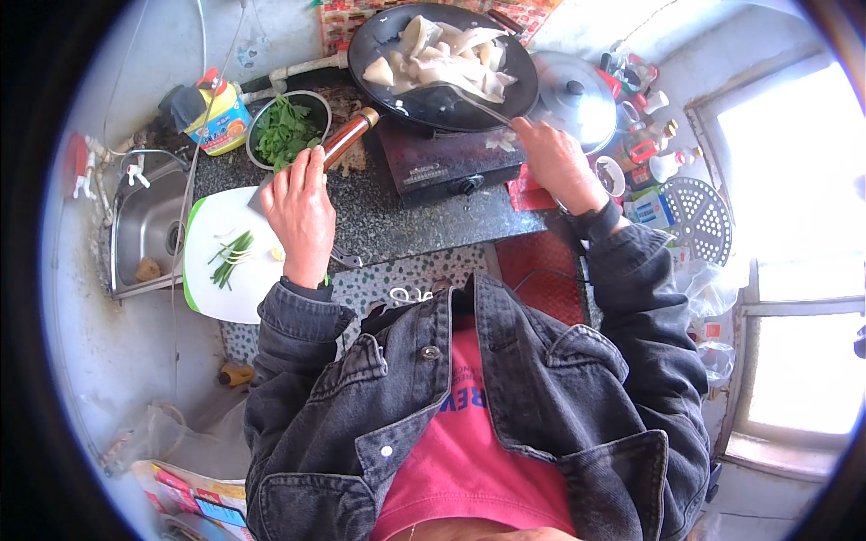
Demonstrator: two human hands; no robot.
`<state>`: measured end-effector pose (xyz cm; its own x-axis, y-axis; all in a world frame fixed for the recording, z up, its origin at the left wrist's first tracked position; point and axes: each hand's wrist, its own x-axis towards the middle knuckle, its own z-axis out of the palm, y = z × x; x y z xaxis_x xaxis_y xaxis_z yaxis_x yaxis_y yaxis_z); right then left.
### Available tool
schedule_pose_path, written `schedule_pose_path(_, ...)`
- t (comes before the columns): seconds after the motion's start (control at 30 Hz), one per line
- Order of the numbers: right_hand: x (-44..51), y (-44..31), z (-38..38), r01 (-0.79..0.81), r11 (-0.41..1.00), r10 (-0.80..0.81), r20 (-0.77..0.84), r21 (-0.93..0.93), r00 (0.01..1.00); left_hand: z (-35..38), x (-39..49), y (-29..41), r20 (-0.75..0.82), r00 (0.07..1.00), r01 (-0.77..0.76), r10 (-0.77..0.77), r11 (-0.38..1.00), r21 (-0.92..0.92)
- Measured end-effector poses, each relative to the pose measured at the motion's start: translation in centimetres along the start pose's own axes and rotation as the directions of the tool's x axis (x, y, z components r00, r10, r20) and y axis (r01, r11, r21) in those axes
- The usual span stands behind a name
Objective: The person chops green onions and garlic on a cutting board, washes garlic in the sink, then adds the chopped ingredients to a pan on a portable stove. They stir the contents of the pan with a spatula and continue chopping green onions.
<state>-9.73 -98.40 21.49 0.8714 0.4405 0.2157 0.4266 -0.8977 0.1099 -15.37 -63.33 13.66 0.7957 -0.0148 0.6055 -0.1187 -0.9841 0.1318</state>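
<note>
My left hand [301,213] is closed over the end of the wok's brown wooden handle [348,138]. My right hand [558,162] grips the metal handle of a cooking utensil [484,108], whose head reaches into the black wok [372,51]. Large pale slices of food [457,64] lie heaped in the wok, which sits on a portable stove [446,159]. Under my left forearm is a white cutting board [210,291] with green edges. Cut green scallion pieces [231,258] lie on it, and a grey blade-like edge [258,197] shows beside my hand.
A metal bowl of leafy greens [284,128] stands left of the wok, beside a yellow jug [223,122]. A steel sink [145,223] is at far left. Right of the wok are a domed lid [572,101], several seasoning bottles [643,145] and a perforated metal disc [700,216].
</note>
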Motion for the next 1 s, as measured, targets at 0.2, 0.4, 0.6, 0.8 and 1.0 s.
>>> schedule_pose_path(0.2,-3.2,-1.2,-4.7,-0.113,0.979,0.1,0.084,0.171,0.991,-0.1,0.0,0.0,0.008,1.0,0.008,-0.008,1.0,-0.012)
schedule_pose_path(0.4,-1.9,1.2,-5.5,-0.114,0.952,0.149,-0.105,0.284,0.983,0.1,-0.1,0.2,0.007,1.0,0.022,-0.022,1.0,-0.009)
schedule_pose_path(0.6,-3.9,0.8,-2.0,-0.112,0.993,0.112,0.001,-0.024,0.994,0.0,-0.1,0.0,0.037,0.999,0.017,-0.018,0.999,0.028)
schedule_pose_path(0.8,-5.1,0.5,-1.5,-0.131,0.991,0.13,0.035,0.02,0.991,0.1,-0.1,0.2,-0.002,1.0,0.019,-0.019,1.0,0.001)
schedule_pose_path(1.0,-3.2,1.2,-1.4,-0.173,0.983,0.173,0.005,0.062,0.985,-0.2,0.1,0.4,0.044,0.999,0.03,-0.031,0.999,0.025)
